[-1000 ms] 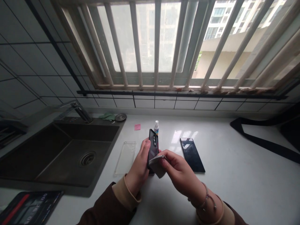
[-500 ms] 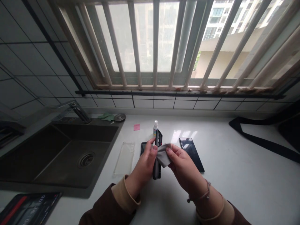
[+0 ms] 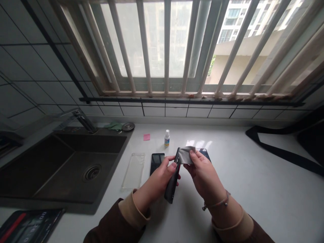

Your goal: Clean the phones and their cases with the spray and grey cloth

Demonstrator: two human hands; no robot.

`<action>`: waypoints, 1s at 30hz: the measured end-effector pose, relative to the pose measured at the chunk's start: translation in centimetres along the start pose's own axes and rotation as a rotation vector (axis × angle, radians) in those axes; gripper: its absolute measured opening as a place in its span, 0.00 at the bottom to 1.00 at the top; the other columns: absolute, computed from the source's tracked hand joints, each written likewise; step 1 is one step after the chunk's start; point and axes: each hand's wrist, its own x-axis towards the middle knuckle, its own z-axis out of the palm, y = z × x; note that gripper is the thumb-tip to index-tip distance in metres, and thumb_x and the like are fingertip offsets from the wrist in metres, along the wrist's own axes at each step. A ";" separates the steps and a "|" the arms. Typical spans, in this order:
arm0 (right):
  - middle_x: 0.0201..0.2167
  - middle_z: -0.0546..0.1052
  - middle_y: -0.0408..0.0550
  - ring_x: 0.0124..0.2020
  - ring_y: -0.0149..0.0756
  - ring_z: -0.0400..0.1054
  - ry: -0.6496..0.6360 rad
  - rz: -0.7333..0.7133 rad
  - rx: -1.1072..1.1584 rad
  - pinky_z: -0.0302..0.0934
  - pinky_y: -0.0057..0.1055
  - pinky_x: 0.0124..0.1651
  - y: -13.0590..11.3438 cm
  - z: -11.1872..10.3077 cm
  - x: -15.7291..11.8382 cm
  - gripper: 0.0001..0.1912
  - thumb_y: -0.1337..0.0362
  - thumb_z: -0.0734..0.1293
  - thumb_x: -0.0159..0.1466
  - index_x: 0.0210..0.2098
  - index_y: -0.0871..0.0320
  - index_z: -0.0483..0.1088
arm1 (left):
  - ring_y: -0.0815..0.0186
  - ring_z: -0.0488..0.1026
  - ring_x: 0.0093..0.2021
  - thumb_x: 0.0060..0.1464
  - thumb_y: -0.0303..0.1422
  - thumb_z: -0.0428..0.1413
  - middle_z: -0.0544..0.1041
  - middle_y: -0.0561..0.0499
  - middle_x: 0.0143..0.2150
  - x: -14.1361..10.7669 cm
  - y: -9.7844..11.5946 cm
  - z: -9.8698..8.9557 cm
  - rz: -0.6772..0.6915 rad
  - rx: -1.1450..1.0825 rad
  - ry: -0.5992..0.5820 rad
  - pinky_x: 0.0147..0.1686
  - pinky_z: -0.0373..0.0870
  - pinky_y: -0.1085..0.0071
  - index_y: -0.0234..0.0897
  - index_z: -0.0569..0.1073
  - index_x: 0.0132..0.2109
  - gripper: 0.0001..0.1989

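My left hand (image 3: pixel 164 172) is wrapped round a black phone case (image 3: pixel 172 185) with small red details, held tilted on edge above the counter; fingertips show along its far side. My right hand (image 3: pixel 202 168) pinches a grey cloth (image 3: pixel 186 155) between thumb and fingers. The cloth's left edge meets the upper end of the case. Behind my left hand lies a dark phone (image 3: pixel 157 160), partly covered by that hand. Another dark phone or slab (image 3: pixel 204 153) is mostly hidden behind my right hand. Left of my left hand lies a clear phone case (image 3: pixel 133 170).
A small white-capped spray bottle (image 3: pixel 167 139) and a pink sticky note (image 3: pixel 146 137) are farther back. To the left is a dark sink (image 3: pixel 111 184) with a faucet (image 3: pixel 86 121). A black strap (image 3: pixel 278 158) lies at right. Window bars (image 3: pixel 167 50) stand behind the counter.
The phone case has tipped from upright to leaning, its top going right. My right hand and the cloth have moved right and slightly up, the cloth now at the case's upper end.
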 end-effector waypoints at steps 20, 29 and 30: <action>0.48 0.84 0.54 0.48 0.46 0.80 -0.070 -0.780 -1.148 0.73 0.42 0.52 -0.4 -1.1 0.3 0.13 0.67 0.61 0.74 0.51 0.55 0.77 | 0.63 0.76 0.25 0.64 0.61 0.49 0.80 0.40 0.31 -0.6 1.0 -0.3 -0.448 -0.498 -0.096 0.23 0.71 0.72 0.31 0.82 0.39 0.36; 0.53 0.81 0.56 0.53 0.47 0.78 -0.259 -0.760 -1.218 0.75 0.43 0.55 0.5 -1.3 0.7 0.18 0.76 0.62 0.71 0.53 0.55 0.78 | 0.65 0.74 0.25 0.63 0.62 0.49 0.79 0.40 0.31 -0.6 1.2 -0.4 -0.466 -0.523 -0.083 0.21 0.67 0.74 0.30 0.82 0.36 0.36; 0.53 0.81 0.56 0.53 0.47 0.78 -0.270 -0.748 -1.231 0.75 0.42 0.54 0.5 -1.4 0.7 0.19 0.76 0.62 0.72 0.53 0.55 0.78 | 0.65 0.74 0.24 0.63 0.61 0.50 0.79 0.40 0.30 -0.6 1.1 -0.4 -0.455 -0.531 -0.075 0.22 0.68 0.73 0.31 0.82 0.36 0.36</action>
